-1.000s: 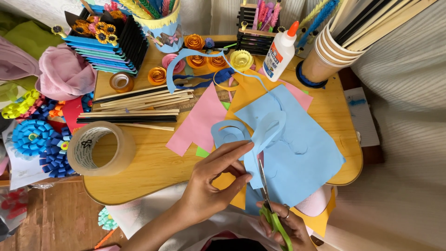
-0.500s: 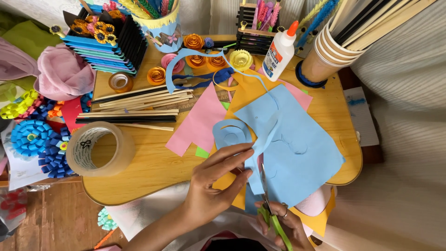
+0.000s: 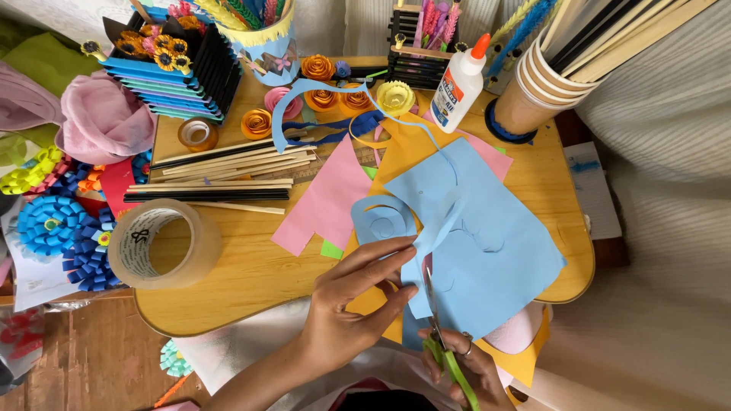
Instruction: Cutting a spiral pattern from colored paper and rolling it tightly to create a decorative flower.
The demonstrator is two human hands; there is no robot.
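Table (image 3: 251,281): wooden, rounded, strewn with craft paper.
Blue sheet (image 3: 487,251): lies at the table's near right edge, over orange and pink sheets; a cut spiral (image 3: 383,219) curls at its left.
Tape roll (image 3: 164,243): well left of the hands.
Left hand (image 3: 346,304): palm down, fingers stretched, pinching the sheet's left edge.
Right hand (image 3: 468,369): curled around green-handled scissors (image 3: 442,335), blades pointing up into the sheet.
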